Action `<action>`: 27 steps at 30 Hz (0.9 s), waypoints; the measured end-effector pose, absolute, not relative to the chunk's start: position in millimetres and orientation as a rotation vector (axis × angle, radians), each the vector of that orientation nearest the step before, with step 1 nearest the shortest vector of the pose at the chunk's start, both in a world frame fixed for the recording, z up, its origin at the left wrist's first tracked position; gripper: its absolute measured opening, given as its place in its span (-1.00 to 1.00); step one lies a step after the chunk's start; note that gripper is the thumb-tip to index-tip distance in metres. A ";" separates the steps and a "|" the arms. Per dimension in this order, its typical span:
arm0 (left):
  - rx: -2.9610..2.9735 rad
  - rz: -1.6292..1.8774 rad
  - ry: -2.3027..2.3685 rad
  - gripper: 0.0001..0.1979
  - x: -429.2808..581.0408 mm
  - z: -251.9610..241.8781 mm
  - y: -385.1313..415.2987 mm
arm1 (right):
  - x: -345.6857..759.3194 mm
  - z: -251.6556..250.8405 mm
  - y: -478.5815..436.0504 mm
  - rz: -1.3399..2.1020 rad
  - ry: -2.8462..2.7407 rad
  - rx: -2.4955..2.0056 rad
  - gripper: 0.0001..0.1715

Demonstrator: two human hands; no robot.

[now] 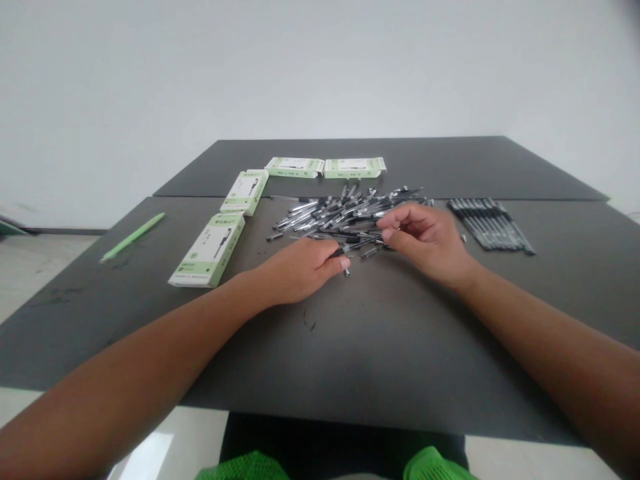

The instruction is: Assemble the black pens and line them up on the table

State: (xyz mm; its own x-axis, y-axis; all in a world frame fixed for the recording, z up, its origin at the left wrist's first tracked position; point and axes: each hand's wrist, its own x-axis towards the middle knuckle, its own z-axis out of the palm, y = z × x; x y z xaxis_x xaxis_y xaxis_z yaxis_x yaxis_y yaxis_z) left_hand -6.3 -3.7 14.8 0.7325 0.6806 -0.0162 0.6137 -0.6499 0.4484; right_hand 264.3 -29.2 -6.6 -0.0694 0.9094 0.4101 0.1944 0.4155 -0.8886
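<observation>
My left hand (pixel 295 270) is closed, with a pen (pixel 339 253) between thumb and forefinger; the pen's dark grip shows beside the fingers. To the right, my right hand (pixel 430 241) has its thumb and forefinger nearly together at the edge of the pile. Whatever lies between those fingertips is too small to make out. Just beyond both hands spreads a loose pile of pens and pen parts (pixel 320 217), clear and black, pointing many ways. A small pen cap (pixel 371 253) lies on the table between the hands.
A neat row of pens (pixel 493 225) lies right of my right hand. Green and white pen boxes (pixel 207 250) form a bent line at the left and back of the pile. A light green pen (pixel 134 237) rests farther left on the dark table (pixel 350 353).
</observation>
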 end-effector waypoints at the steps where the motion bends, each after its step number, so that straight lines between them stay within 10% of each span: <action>1: 2.504 0.212 0.991 -0.59 -6.3 14.8 -3.7 | 264.3 -6.6 -29.2 0.798 -1.555 -1.010 -0.85; 27: 2.366 0.439 1.036 -0.76 -5.5 14.9 -4.3 | 266.2 -7.6 -24.6 0.805 -1.491 -1.083 -0.82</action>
State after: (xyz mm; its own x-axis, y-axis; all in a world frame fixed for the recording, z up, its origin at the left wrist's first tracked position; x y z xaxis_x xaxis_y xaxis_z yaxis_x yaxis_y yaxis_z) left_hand -5.5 -4.3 14.9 0.6558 0.7501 0.0852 0.5831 -0.5750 0.5740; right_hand 266.2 -24.6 -7.6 -0.0120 0.9315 0.3635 0.2073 0.3580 -0.9104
